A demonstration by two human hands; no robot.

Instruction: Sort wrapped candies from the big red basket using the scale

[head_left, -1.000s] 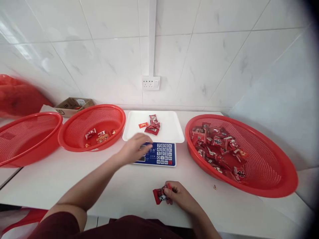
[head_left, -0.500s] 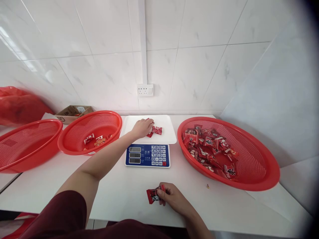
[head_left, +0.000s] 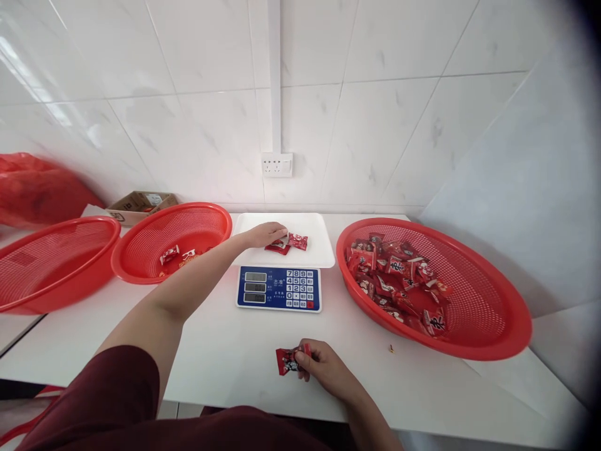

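My left hand reaches over the white tray of the scale, its fingers bent down onto red packets. One red packet lies just right of the fingertips, and another is partly under them. Whether the fingers grip a packet is hard to see. In front of the scale, above the white table, my right hand is closed on a red and dark packet. The blue keypad panel of the scale faces me.
To the right stands a red basket with several red packets. On the left are a red basket with a few packets, another red basket, a cardboard box and a red bag. A tiny scrap lies on the table.
My left hand has shifted slightly left on the tray, with its fingers lower, showing more of the packets. My right hand still holds its packet. The camera view has shifted slightly.
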